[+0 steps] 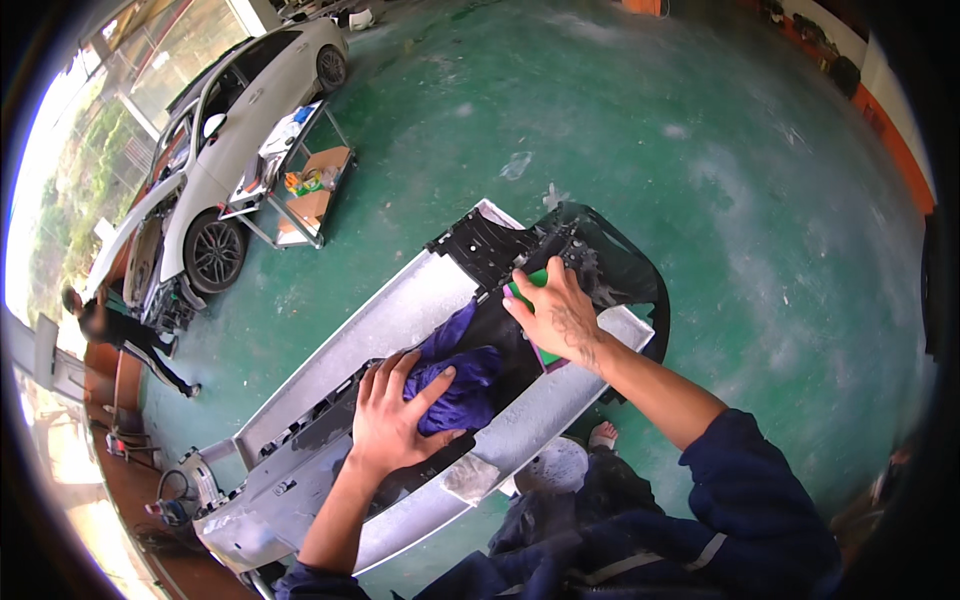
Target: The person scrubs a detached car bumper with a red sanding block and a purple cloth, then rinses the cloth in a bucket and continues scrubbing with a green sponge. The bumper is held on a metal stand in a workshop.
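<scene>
A car bumper, grey and black, lies in front of me on a long pale support. My left hand presses down around a bunched purple cloth, its thumb and forefinger against the cloth and its other fingers spread toward the bumper's dark surface. To the right, my right hand grips a green and purple sanding block from above. The block is set on the black part of the bumper, near its far right end. My palm and fingers hide most of it.
A pale rag hangs over the support's near edge, beside a round whitish container. Farther left stand a wheeled trolley with boxes, a white car with its front opened up, and another person. The floor is green.
</scene>
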A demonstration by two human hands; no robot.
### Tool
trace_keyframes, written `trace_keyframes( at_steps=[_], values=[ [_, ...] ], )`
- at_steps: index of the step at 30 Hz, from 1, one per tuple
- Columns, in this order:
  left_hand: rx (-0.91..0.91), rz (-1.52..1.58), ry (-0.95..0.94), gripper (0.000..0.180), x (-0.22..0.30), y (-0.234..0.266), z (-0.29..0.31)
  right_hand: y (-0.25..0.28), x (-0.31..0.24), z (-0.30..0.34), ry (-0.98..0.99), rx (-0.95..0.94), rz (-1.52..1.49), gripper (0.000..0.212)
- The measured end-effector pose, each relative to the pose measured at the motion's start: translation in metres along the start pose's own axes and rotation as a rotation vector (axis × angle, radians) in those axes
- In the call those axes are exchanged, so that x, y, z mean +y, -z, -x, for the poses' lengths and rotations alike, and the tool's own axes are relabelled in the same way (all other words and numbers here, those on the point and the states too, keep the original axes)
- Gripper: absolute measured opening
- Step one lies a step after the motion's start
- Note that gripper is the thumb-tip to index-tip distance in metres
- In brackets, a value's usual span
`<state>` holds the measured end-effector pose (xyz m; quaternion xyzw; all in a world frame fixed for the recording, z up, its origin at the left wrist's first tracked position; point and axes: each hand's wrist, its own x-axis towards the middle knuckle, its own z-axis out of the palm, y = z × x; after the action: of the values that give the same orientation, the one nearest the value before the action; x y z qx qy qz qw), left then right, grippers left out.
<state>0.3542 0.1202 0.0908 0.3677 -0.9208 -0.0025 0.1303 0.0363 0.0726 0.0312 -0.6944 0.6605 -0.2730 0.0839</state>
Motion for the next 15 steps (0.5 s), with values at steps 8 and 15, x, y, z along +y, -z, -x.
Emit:
trace_keyframes(
  at_steps=[8,15],
  values=[
    [0.046,0.060,0.099,0.093,0.004,-0.016,0.000,-0.001,0.016,-0.038,-0.136,0.012,0.136,0.053],
    [0.052,0.116,0.114,0.093,0.004,-0.012,-0.004,0.000,0.019,-0.054,-0.193,0.041,0.142,0.052]
  ],
)
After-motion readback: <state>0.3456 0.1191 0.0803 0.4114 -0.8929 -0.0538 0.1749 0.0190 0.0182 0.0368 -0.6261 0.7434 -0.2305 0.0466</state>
